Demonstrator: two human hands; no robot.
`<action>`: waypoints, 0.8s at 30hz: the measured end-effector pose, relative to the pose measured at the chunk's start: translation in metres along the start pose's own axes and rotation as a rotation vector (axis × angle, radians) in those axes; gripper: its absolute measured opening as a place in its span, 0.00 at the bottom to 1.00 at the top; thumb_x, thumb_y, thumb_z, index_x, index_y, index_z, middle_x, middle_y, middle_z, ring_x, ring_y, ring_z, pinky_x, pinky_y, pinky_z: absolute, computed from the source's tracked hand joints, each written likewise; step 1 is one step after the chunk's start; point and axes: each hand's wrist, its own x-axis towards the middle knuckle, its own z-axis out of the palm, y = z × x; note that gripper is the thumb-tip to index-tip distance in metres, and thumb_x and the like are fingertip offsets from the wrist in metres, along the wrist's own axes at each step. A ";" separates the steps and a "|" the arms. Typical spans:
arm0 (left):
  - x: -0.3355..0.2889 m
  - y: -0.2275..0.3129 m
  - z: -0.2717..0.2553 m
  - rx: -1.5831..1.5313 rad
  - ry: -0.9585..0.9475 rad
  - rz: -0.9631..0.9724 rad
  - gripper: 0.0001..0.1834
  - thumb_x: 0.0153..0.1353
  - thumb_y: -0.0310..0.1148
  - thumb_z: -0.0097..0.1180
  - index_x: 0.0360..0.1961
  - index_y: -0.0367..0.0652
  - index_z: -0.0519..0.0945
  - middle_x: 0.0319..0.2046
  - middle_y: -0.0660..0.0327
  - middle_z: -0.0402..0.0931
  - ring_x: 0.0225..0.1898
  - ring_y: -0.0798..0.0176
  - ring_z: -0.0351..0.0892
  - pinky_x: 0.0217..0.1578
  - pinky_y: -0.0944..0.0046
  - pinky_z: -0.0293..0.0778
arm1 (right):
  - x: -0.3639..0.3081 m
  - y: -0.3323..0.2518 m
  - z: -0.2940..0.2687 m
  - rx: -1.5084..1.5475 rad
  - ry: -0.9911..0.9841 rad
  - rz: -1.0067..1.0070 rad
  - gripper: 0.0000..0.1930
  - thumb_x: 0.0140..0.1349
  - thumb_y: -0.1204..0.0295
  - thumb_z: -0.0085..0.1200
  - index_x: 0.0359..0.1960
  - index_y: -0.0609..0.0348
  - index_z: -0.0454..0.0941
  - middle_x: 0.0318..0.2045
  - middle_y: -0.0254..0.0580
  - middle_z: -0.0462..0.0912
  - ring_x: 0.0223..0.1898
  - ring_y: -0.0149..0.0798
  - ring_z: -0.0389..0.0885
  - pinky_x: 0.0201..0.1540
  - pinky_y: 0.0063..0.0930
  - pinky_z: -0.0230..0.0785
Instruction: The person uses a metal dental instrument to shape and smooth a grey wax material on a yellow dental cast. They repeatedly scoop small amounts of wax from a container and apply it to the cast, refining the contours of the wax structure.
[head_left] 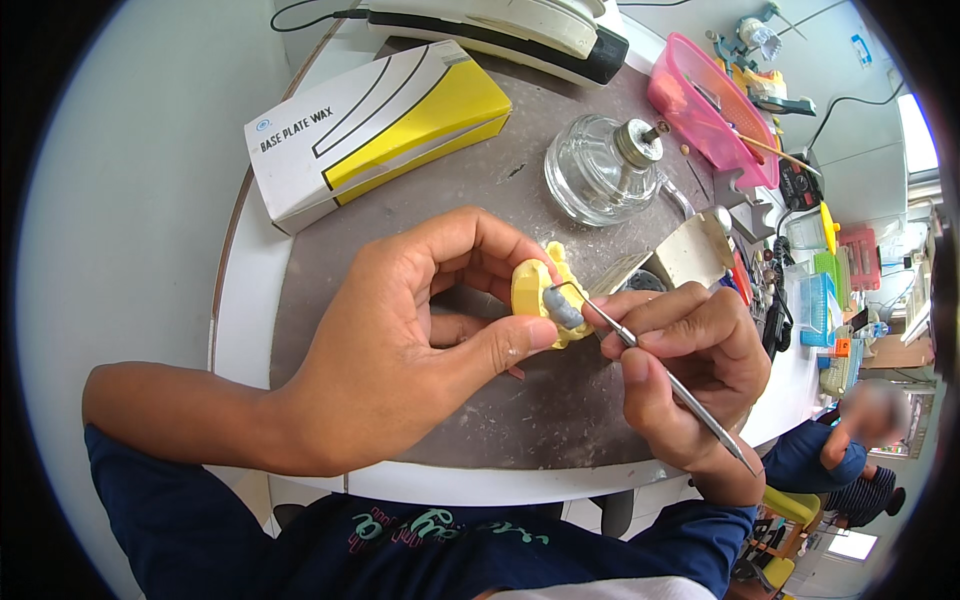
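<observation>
Between the thumb and fingers of my left hand [400, 350] is a yellow dental cast [527, 292], held up above the worktop. A grey-blue patch of wax-like material [563, 308] covers part of its inner side. My right hand [690, 365] grips a thin metal dental carving tool [680, 392] like a pen. The tool's bent tip meets or nearly meets the upper edge of the grey-blue patch; exact contact is too small to tell. My left fingertips behind the cast are partly hidden.
Beyond my hands stand a white-and-yellow box [375, 135], a glass spirit burner [600, 172] and a pink basket [705, 105] of tools. A metal holder [690, 250] sits near my right fingers. A white appliance [500, 30] lies at the back. Another person [830, 440] is at far right.
</observation>
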 end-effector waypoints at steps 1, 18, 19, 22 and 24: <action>0.000 0.000 0.000 -0.002 0.000 0.000 0.16 0.60 0.23 0.58 0.47 0.34 0.69 0.47 0.52 0.73 0.48 0.63 0.75 0.45 0.64 0.82 | 0.000 0.000 0.000 0.004 0.003 0.000 0.09 0.50 0.88 0.57 0.31 0.68 0.71 0.27 0.53 0.82 0.38 0.47 0.85 0.44 0.37 0.79; 0.000 0.000 0.000 0.000 -0.002 -0.014 0.15 0.60 0.22 0.58 0.47 0.33 0.69 0.46 0.52 0.73 0.48 0.63 0.76 0.47 0.63 0.82 | -0.002 0.002 0.002 0.015 0.035 0.004 0.09 0.50 0.87 0.58 0.31 0.68 0.71 0.26 0.52 0.81 0.36 0.46 0.85 0.44 0.38 0.79; 0.000 0.000 0.000 -0.001 0.000 -0.013 0.15 0.60 0.22 0.58 0.47 0.33 0.69 0.46 0.52 0.73 0.48 0.63 0.76 0.47 0.63 0.82 | -0.002 0.002 0.002 0.026 0.035 0.005 0.09 0.51 0.87 0.58 0.32 0.68 0.71 0.27 0.52 0.81 0.36 0.46 0.85 0.44 0.38 0.79; 0.000 0.000 0.000 0.000 -0.004 -0.013 0.16 0.60 0.22 0.58 0.47 0.33 0.69 0.46 0.52 0.73 0.48 0.64 0.76 0.47 0.63 0.82 | -0.002 0.002 0.002 0.047 0.032 0.007 0.09 0.51 0.88 0.58 0.32 0.68 0.71 0.27 0.51 0.81 0.37 0.46 0.85 0.44 0.38 0.79; 0.000 0.000 -0.001 -0.001 -0.005 -0.015 0.16 0.60 0.22 0.58 0.47 0.33 0.69 0.46 0.52 0.73 0.48 0.64 0.76 0.47 0.63 0.81 | -0.002 0.002 0.002 0.049 0.025 0.004 0.10 0.51 0.88 0.58 0.32 0.68 0.71 0.27 0.51 0.81 0.37 0.46 0.85 0.44 0.37 0.79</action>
